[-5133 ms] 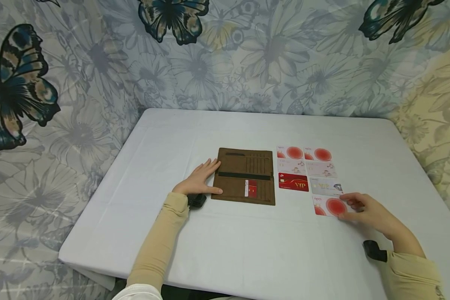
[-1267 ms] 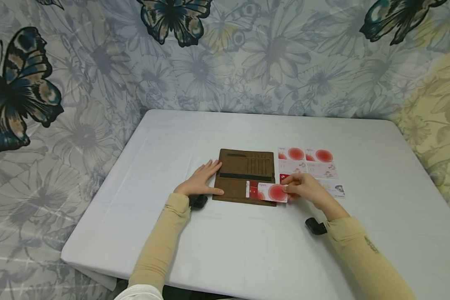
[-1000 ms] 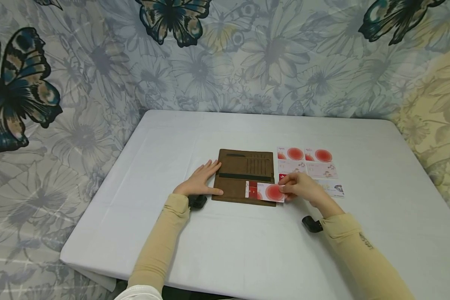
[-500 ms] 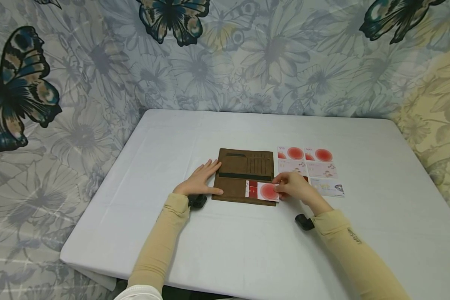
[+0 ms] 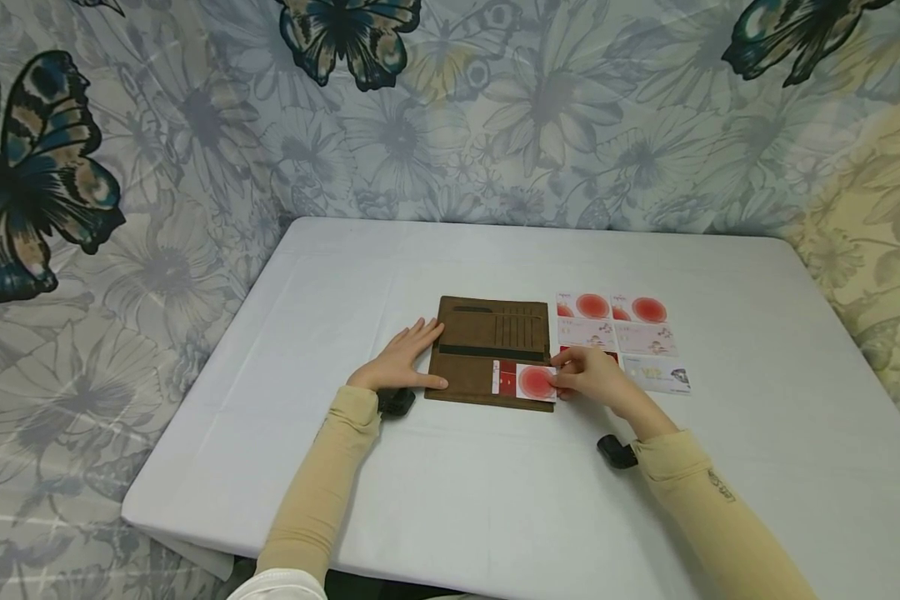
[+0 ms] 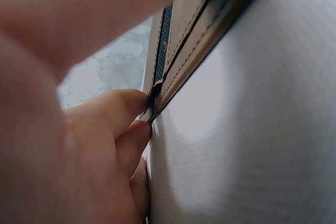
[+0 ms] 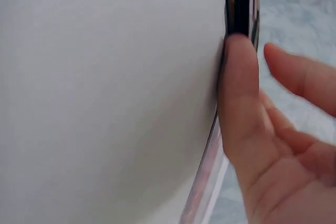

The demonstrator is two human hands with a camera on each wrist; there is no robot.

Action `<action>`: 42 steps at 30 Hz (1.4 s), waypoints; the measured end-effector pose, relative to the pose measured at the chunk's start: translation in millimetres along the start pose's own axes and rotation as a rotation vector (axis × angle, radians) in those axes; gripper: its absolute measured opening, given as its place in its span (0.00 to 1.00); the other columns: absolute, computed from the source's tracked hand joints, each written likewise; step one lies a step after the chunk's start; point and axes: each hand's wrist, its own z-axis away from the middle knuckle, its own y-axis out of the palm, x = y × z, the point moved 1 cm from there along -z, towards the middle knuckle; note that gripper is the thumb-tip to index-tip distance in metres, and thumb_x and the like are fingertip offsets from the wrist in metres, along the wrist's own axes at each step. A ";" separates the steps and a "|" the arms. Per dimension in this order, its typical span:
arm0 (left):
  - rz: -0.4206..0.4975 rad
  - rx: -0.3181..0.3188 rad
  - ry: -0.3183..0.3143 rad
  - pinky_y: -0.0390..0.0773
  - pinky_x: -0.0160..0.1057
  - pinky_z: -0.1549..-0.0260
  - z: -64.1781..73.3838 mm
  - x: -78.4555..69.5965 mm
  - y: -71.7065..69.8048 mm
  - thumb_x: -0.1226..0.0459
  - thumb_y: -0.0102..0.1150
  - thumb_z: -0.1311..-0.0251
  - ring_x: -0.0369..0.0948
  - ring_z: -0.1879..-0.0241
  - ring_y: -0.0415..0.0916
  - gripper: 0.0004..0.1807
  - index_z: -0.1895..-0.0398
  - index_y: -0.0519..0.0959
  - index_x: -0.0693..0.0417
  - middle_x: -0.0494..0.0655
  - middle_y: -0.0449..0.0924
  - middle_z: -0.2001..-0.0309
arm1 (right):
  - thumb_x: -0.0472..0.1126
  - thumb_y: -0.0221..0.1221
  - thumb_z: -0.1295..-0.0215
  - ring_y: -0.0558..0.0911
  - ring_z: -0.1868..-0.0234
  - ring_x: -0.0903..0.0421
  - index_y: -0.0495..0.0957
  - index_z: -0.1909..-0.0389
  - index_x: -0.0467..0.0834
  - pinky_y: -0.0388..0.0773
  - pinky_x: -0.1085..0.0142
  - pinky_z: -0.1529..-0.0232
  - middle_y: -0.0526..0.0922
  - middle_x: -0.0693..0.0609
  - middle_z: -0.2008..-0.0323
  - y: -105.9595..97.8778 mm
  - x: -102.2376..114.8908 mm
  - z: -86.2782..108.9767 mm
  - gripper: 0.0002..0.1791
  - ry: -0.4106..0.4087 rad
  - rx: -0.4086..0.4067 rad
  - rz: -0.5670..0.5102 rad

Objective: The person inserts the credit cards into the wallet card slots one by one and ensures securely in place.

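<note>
Diffuse light brightens the white table (image 5: 450, 500); shadows are soft; wrist views look blurry.

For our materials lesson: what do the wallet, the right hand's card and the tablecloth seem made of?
Wallet: matte brown leather or imitation, by its stitching. Card: smooth, probably plastic, being thin and flat; possibly coated paper. Tablecloth: matte white fabric, apparently, from its faint creases.
</note>
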 end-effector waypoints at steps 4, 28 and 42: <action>-0.005 0.001 0.003 0.31 0.46 0.35 -1.3 -0.3 0.2 0.45 0.62 0.48 0.46 0.30 0.26 0.55 0.27 0.41 0.55 0.51 0.34 0.27 | 0.35 0.61 0.40 0.83 0.70 0.53 0.71 0.50 0.26 0.80 0.66 0.64 0.82 0.44 0.69 -7.7 -9.6 7.2 0.21 0.002 0.039 -0.098; 0.007 0.001 -0.002 0.31 0.46 0.35 0.6 -1.2 -0.3 0.44 0.62 0.48 0.47 0.30 0.27 0.55 0.27 0.41 0.56 0.51 0.35 0.27 | 0.37 0.60 0.38 0.81 0.69 0.51 0.79 0.56 0.31 0.78 0.64 0.61 0.82 0.45 0.65 -9.5 -8.9 18.5 0.14 -0.028 0.142 -0.052; -0.002 0.002 -0.006 0.31 0.46 0.35 0.4 -0.5 -0.6 0.43 0.62 0.49 0.46 0.30 0.27 0.56 0.27 0.41 0.55 0.50 0.35 0.27 | 0.37 0.60 0.39 0.82 0.67 0.51 0.78 0.54 0.29 0.78 0.63 0.58 0.81 0.44 0.62 -1.1 -3.0 10.7 0.16 -0.030 0.187 -0.127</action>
